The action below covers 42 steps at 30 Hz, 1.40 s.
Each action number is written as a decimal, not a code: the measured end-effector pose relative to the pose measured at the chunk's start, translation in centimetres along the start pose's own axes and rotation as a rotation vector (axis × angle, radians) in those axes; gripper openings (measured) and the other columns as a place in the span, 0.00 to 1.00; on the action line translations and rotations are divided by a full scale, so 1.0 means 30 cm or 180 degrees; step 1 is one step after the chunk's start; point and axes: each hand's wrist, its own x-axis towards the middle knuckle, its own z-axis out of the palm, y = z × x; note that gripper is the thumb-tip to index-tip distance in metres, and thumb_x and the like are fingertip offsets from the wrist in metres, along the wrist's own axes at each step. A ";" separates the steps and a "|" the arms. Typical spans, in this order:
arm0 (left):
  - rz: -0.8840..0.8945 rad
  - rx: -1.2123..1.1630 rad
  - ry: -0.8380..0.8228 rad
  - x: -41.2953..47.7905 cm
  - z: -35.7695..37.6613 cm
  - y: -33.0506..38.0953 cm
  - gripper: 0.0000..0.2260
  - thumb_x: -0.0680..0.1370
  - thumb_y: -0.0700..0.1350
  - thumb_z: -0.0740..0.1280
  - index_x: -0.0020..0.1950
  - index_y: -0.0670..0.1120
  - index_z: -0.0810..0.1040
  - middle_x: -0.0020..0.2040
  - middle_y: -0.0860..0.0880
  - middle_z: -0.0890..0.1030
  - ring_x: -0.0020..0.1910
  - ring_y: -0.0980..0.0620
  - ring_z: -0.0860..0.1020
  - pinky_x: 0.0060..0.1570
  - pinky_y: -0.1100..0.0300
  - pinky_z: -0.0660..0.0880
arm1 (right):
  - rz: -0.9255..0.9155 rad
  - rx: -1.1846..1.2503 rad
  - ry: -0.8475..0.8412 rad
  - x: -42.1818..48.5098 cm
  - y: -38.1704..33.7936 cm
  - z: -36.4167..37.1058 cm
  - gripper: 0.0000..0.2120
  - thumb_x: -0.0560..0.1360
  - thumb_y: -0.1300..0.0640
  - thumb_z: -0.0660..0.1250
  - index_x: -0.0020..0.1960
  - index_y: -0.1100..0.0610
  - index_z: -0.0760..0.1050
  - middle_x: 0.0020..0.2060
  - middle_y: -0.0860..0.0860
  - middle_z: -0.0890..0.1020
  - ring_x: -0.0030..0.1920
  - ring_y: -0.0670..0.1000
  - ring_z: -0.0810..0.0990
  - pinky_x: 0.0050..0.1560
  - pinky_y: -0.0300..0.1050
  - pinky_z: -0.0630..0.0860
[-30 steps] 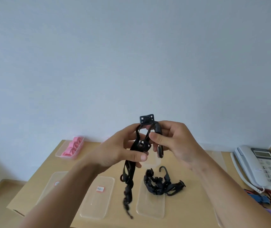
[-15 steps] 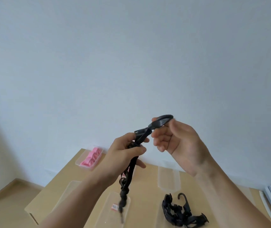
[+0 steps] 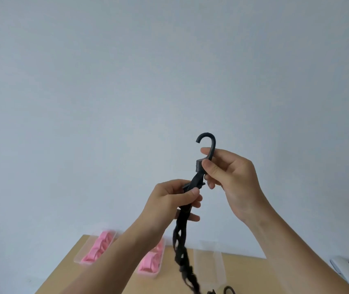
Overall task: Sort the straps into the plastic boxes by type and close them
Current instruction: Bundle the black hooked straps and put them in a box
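The right hand [image 3: 232, 181] pinches the shank of the black hook [image 3: 208, 141] between thumb and fingers, its curve pointing up. The left hand [image 3: 169, 202] is curled round the black strap [image 3: 183, 240] just below, and the rest hangs in loops above the table [image 3: 243, 272]. On the table, a left plastic box [image 3: 78, 258] and a middle plastic box [image 3: 148, 275] hold pink straps [image 3: 102, 245] — a clear plastic box [image 3: 218, 264] stands to their right.

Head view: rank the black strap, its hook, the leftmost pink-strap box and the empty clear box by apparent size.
1. black strap, nearest the camera
2. leftmost pink-strap box and clear box, about alike
3. hook
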 end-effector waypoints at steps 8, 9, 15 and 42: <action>-0.0017 -0.0793 -0.0317 0.078 0.098 -0.023 0.13 0.76 0.44 0.69 0.58 0.44 0.87 0.49 0.41 0.85 0.47 0.44 0.85 0.46 0.51 0.83 | -0.1244 -0.1617 0.0488 -0.051 0.030 -0.105 0.12 0.69 0.69 0.77 0.47 0.55 0.86 0.45 0.47 0.87 0.45 0.49 0.86 0.49 0.42 0.81; -0.0093 -0.0980 -0.0367 0.085 0.107 -0.030 0.14 0.76 0.44 0.68 0.58 0.42 0.87 0.51 0.39 0.85 0.48 0.42 0.85 0.48 0.49 0.83 | -0.1464 -0.1887 0.0510 -0.061 0.039 -0.118 0.12 0.69 0.70 0.76 0.47 0.56 0.87 0.47 0.48 0.87 0.48 0.46 0.86 0.51 0.39 0.80; -0.0214 -0.1354 -0.0769 0.117 0.130 -0.058 0.19 0.78 0.53 0.69 0.63 0.43 0.85 0.57 0.39 0.84 0.57 0.39 0.84 0.53 0.47 0.82 | -0.1608 -0.2397 0.0419 -0.109 0.065 -0.187 0.13 0.70 0.73 0.74 0.48 0.57 0.87 0.54 0.48 0.85 0.48 0.46 0.85 0.52 0.41 0.80; -0.0523 -0.0284 -0.0348 0.115 0.085 -0.225 0.18 0.78 0.52 0.70 0.64 0.45 0.79 0.52 0.43 0.87 0.47 0.39 0.87 0.50 0.48 0.82 | 0.0294 -0.1023 0.0354 -0.091 0.155 -0.162 0.22 0.72 0.62 0.76 0.61 0.44 0.78 0.48 0.50 0.87 0.48 0.53 0.85 0.57 0.56 0.80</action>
